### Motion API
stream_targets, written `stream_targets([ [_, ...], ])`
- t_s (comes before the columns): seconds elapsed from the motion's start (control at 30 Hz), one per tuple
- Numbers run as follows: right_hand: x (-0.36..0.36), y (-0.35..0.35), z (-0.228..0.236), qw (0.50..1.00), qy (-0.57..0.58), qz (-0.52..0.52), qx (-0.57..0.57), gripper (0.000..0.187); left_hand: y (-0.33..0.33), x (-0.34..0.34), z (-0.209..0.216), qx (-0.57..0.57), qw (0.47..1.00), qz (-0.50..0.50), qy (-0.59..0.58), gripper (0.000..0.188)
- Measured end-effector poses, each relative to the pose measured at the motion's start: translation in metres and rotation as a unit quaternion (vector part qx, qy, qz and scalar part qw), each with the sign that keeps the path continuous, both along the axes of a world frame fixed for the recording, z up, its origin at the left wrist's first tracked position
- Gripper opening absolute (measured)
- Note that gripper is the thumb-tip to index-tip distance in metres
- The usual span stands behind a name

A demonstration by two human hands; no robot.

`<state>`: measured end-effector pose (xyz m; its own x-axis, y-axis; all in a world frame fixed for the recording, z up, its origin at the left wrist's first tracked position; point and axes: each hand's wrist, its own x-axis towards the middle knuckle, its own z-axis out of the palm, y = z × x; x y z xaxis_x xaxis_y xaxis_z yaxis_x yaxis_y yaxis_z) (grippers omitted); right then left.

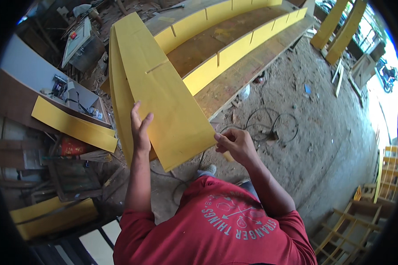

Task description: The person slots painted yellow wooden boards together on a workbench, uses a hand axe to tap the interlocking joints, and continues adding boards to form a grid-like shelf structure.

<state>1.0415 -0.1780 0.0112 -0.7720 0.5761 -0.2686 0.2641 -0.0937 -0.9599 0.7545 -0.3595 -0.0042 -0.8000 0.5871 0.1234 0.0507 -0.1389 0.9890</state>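
Note:
A long yellow board [172,110] with a narrow slot cut in it lies in front of me, at a slant. More yellow boards [120,84] are stacked under it and show along its left side. At the board's left edge is my left hand [141,130], its thumb and fingers apart, touching the board's edge. My right hand [238,145] pinches the near right corner of the same board between thumb and fingers. The undersides of the stacked boards are hidden.
Beyond stands a brown worktable [239,84] bearing two slotted yellow strips [247,46] on edge. A black cable [269,119] coils on the dirt floor at right. Left are another yellow board [73,126] and a pale cabinet panel [35,66]. Wooden frames [351,225] lie lower right.

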Motion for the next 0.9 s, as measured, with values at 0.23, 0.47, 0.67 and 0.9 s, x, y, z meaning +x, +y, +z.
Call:
stream_targets([
  [0.23, 0.098, 0.134, 0.001, 0.999, -0.032, -0.028, 0.022, 0.045, 0.102, 0.139, -0.021, 0.058, 0.994, 0.092, 0.009, 0.073],
  [0.47, 0.118, 0.250, -0.029, 0.999, -0.017, -0.005, -0.033, 0.039, 0.193, 0.232, -0.032, 0.010, 0.958, 0.263, -0.113, 0.077],
  [0.67, 0.083, 0.292, -0.031, 0.945, -0.130, 0.206, 0.218, 0.048, 0.217, 0.239, -0.064, 0.042, 0.951, 0.166, -0.257, 0.041],
  [0.9, 0.027, 0.281, -0.081, 0.963, -0.090, 0.187, 0.173, 0.055, 0.240, 0.250, -0.007, -0.031, 0.978, 0.155, -0.139, 0.045],
])
